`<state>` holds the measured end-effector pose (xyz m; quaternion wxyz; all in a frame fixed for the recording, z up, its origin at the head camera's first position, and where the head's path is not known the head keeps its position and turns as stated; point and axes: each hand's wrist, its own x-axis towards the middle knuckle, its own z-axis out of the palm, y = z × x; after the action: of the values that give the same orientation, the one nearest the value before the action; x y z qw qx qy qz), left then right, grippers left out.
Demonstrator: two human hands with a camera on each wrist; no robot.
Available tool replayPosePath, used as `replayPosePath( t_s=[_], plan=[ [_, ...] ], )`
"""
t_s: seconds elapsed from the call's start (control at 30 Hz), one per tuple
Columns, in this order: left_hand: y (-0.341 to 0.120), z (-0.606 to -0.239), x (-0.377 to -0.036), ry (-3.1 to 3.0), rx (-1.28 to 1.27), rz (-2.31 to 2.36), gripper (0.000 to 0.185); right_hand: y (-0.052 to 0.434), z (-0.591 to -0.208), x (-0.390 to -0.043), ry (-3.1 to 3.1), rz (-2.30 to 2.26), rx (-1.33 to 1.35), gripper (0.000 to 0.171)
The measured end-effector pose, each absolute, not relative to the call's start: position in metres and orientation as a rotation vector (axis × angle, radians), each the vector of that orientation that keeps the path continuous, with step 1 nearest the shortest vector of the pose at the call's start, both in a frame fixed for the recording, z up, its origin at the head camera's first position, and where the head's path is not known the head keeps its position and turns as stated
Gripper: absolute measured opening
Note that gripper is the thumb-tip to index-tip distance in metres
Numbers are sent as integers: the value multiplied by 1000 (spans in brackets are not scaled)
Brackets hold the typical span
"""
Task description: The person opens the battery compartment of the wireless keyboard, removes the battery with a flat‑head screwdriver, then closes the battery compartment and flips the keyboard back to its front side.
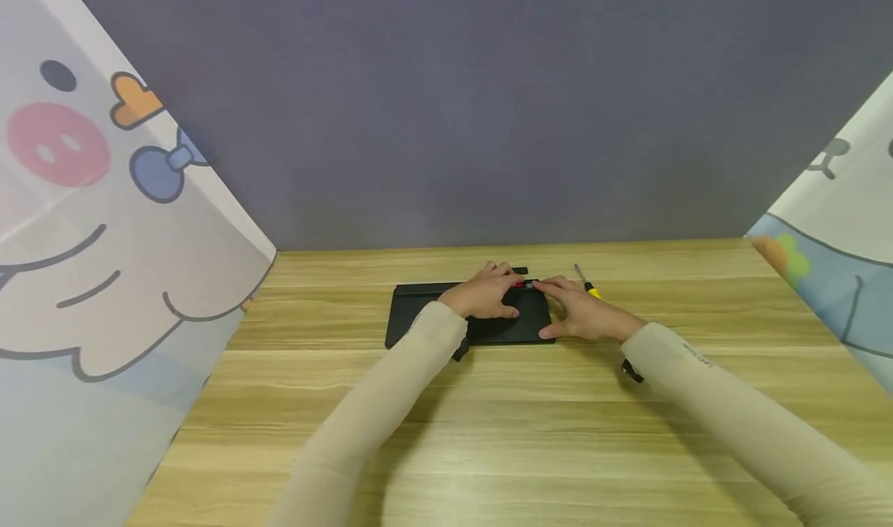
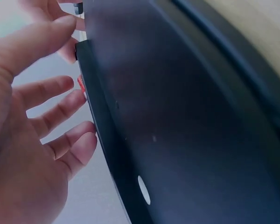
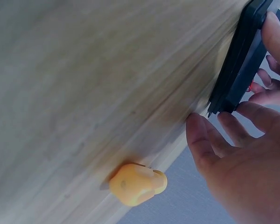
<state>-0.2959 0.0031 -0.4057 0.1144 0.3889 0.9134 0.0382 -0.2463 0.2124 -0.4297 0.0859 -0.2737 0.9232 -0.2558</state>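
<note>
A flat black rectangular board [image 1: 408, 318] lies on the table, with a raised strip along its far edge. My left hand [image 1: 484, 293] reaches across it, the fingertips by a small red piece [image 1: 518, 284] on that strip. In the left wrist view, the left fingers [image 2: 60, 109] are loosely bent along the board's edge. My right hand [image 1: 582, 312] spans the board's right end, thumb near the front corner and forefinger at the far strip. From the right wrist, its fingers [image 3: 231, 128] rest by the board's end. The exact contact at the red piece is partly hidden.
A screwdriver with a yellow handle [image 1: 594, 293] lies just right of the board, near my right fingers. Behind the board is a small black piece [image 1: 520, 270]. A grey wall [image 1: 509, 124] rises at the wooden table's [image 1: 488, 434] far edge, with cartoon-printed panels either side.
</note>
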Motion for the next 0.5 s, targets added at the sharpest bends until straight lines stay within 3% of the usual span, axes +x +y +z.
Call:
replayPosePath(
  t_s=[0.5],
  plan=[
    [10, -412, -305, 2725, 1057, 185, 44, 211, -426, -246, 2740, -756, -802, 86]
  ],
)
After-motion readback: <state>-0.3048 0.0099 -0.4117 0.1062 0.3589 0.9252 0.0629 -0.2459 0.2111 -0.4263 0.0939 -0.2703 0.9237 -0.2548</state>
